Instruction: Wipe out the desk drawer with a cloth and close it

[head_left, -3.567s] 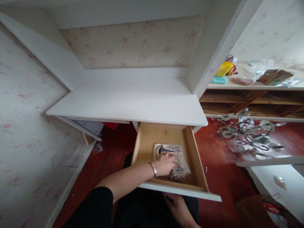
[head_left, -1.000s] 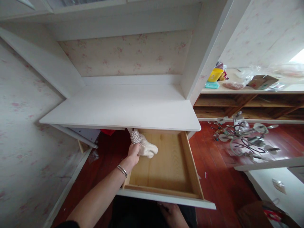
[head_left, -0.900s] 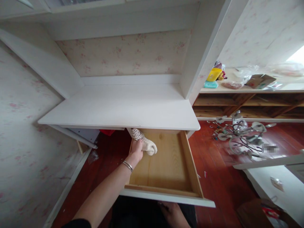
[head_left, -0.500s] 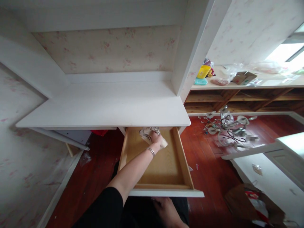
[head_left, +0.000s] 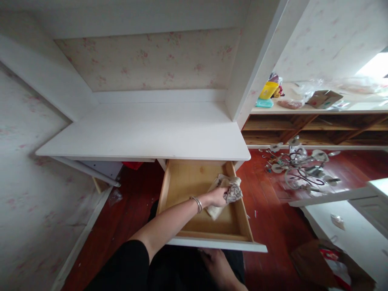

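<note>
My left hand [head_left: 217, 197], with a silver bracelet at the wrist, is closed on a cream cleaning cloth [head_left: 234, 193] with a dark pattern. It presses the cloth against the right side wall of an open wooden drawer [head_left: 183, 184], and part of the cloth lies on the drawer's bottom. The drawer is pulled out from under a white desk [head_left: 145, 137]. Below the drawer's white front [head_left: 218, 244], close to my lap, is my right hand [head_left: 220, 266]. Its fingers are dark and partly hidden, so their grip does not show.
A dismantled chandelier [head_left: 303, 165] lies on the red wood floor to the right. Beyond it, a low shelf unit [head_left: 279, 124] carries a yellow container [head_left: 268, 90] and a cardboard box [head_left: 324, 99]. White furniture panels [head_left: 327, 214] and a brown bag [head_left: 309, 262] stand at lower right.
My left hand has moved the cloth from the back middle of the drawer to its right side wall. My right hand stays low under the drawer front. The view has shifted slightly.
</note>
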Motion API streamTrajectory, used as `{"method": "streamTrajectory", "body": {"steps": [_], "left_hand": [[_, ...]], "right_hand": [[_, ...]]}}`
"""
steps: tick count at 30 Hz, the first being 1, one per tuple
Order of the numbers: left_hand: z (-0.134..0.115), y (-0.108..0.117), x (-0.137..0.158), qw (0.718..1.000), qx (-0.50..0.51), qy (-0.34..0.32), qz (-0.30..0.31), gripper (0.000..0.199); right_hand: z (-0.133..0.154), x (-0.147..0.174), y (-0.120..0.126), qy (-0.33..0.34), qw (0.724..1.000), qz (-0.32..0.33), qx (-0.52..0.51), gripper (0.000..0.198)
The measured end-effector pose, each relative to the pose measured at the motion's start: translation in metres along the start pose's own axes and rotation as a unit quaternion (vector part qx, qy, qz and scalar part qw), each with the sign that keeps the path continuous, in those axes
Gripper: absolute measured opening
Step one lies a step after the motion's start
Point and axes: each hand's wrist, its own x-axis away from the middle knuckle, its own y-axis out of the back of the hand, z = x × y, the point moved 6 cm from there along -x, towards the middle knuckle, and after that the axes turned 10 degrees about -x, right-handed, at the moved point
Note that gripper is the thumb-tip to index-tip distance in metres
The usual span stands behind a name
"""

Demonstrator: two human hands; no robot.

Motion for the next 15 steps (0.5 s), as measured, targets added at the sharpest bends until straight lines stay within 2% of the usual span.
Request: {"method": "streamTrajectory", "body": {"steps": [4,7,9,13,15], "left_hand": [[-0.004,-0.02,0.054,0.983,-0.089,-0.059,0.151,0.067],[0.0,-0.022,0.084,0.953,-0.198,-0.049,0.222,0.075],[0.0,-0.014,0.097,0.943,-0.236,-0.04,0.232,0.068],[-0.002,0.015,0.114,0.946,-0.264,-0.045,0.181,0.038],[0.004,0.031,0.127,0.944,-0.281,-0.028,0.169,0.034]], "right_hand": [[-0.001,-0.003,-0.002,0.01,1.0,0.005,-0.002,0.032],[0.0,-0.003,-0.003,0.025,1.0,0.004,-0.001,0.034],[0.0,-0.003,-0.003,0.023,1.0,0.0,-0.004,0.037],[0.002,-0.001,-0.003,0.015,1.0,-0.007,0.001,0.042],[0.004,-0.001,-0.003,0.02,1.0,-0.008,0.002,0.043]]}}
